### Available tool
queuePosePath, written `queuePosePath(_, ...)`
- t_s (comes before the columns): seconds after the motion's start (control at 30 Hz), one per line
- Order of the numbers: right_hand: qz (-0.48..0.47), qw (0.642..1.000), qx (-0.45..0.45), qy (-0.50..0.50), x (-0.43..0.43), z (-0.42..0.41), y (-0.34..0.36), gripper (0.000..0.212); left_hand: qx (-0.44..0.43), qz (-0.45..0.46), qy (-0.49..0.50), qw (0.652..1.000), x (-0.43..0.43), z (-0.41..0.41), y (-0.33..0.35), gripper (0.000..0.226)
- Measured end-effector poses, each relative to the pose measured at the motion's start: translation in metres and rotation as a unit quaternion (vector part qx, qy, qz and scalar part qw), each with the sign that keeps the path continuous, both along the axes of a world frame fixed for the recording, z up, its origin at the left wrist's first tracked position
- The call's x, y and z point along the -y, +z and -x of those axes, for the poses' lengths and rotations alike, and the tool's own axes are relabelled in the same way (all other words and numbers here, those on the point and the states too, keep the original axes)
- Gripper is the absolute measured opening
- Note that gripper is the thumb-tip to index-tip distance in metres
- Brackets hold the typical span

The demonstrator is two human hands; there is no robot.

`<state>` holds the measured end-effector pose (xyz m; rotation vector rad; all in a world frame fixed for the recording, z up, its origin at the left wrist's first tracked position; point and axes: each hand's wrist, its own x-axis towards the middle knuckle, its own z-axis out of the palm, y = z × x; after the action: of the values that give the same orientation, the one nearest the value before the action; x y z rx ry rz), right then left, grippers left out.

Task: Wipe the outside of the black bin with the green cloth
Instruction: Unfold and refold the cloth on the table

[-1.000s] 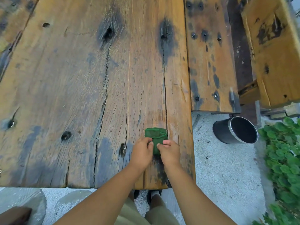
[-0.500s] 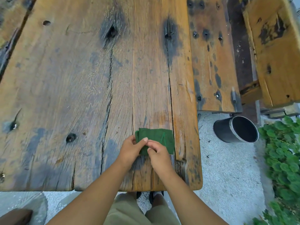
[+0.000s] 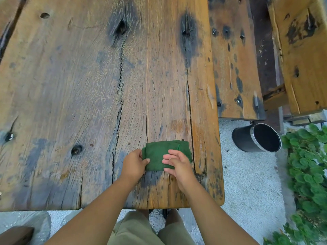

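Observation:
The green cloth [image 3: 159, 152] lies folded flat on the wooden table [image 3: 88, 85], near its front right corner. My left hand [image 3: 134, 164] pinches the cloth's left edge between thumb and fingers. My right hand [image 3: 177, 164] rests on the cloth's lower right part, fingers spread and pointing left. The black bin [image 3: 247, 140] with a silver rim stands on the gravel to the right of the table, its opening tipped toward the camera. Neither hand is near the bin.
A wooden bench [image 3: 233, 68] runs along the table's right side, with another plank [image 3: 304, 55] beyond it. Green leafy plants [image 3: 307, 174] crowd the right edge, next to the bin. Pale gravel [image 3: 247, 183] covers the ground. My legs in khaki shorts [image 3: 141, 230] stand at the table's front edge.
The cloth has been unfolded from a small square into a wider rectangle. My hands have moved apart, the left to its left edge and the right onto its lower right.

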<state>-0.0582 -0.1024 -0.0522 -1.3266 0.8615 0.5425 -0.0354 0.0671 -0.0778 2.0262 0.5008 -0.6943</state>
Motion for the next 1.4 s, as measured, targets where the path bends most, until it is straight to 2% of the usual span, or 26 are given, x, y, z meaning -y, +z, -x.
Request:
queuePosePath(0.13, -0.011, 0.999, -0.031, -0.007, 0.005, -0.009, 0.002, 0.021, 0.003, -0.051, -0.048, 0.998, -0.004, -0.005, -0.002, 0.033)
queuePosePath(0.23, -0.019, 0.999, -0.046, 0.009, 0.013, -0.018, 0.008, 0.018, 0.006, -0.136, -0.150, 0.979, -0.011, -0.011, 0.005, 0.036)
queuePosePath(0.3, 0.046, 0.998, -0.020, 0.046, 0.022, -0.025, 0.010, 0.017, 0.023, -0.196, -0.221, 0.955, -0.016, -0.016, 0.010, 0.028)
queuePosePath(0.33, 0.098, 0.993, 0.008, 0.067, 0.027, -0.029, 0.010, 0.017, 0.046, -0.208, -0.224, 0.951, -0.017, -0.019, 0.011, 0.021)
queuePosePath(0.4, 0.246, 0.958, 0.078, 0.128, 0.038, -0.034, 0.008, 0.017, 0.086, -0.182, -0.195, 0.960, -0.018, -0.027, 0.011, 0.003)
queuePosePath(0.47, 0.379, 0.888, 0.140, 0.218, 0.049, -0.039, 0.004, 0.018, 0.104, -0.141, -0.179, 0.968, -0.012, -0.034, 0.010, 0.017)
queuePosePath(0.5, 0.407, 0.860, 0.162, 0.261, 0.054, -0.042, 0.002, 0.021, 0.105, -0.128, -0.191, 0.968, -0.009, -0.037, 0.009, 0.025)
queuePosePath(0.6, 0.408, 0.819, 0.172, 0.365, 0.058, -0.050, -0.005, 0.036, 0.105, -0.130, -0.225, 0.960, 0.002, -0.042, 0.007, 0.036)
queuePosePath(0.7, 0.440, 0.774, 0.188, 0.414, 0.054, -0.051, -0.012, 0.046, 0.136, -0.149, -0.219, 0.955, 0.006, -0.039, 0.009, 0.025)
queuePosePath(0.93, 0.433, 0.749, 0.228, 0.447, 0.046, -0.046, -0.017, 0.055, 0.264, -0.202, -0.247, 0.910, 0.011, -0.019, 0.019, 0.011)
queuePosePath(1.03, 0.418, 0.757, 0.237, 0.444, 0.046, -0.045, -0.017, 0.047, 0.270, -0.186, -0.245, 0.912, 0.008, -0.013, 0.021, 0.012)
queuePosePath(1.13, 0.416, 0.760, 0.259, 0.427, 0.049, -0.041, -0.015, 0.027, 0.262, -0.132, -0.255, 0.921, 0.005, -0.006, 0.025, 0.013)
queuePosePath(1.4, 0.391, 0.707, 0.313, 0.499, 0.075, -0.020, 0.005, 0.019, 0.227, -0.051, -0.277, 0.932, -0.007, 0.022, 0.035, 0.015)
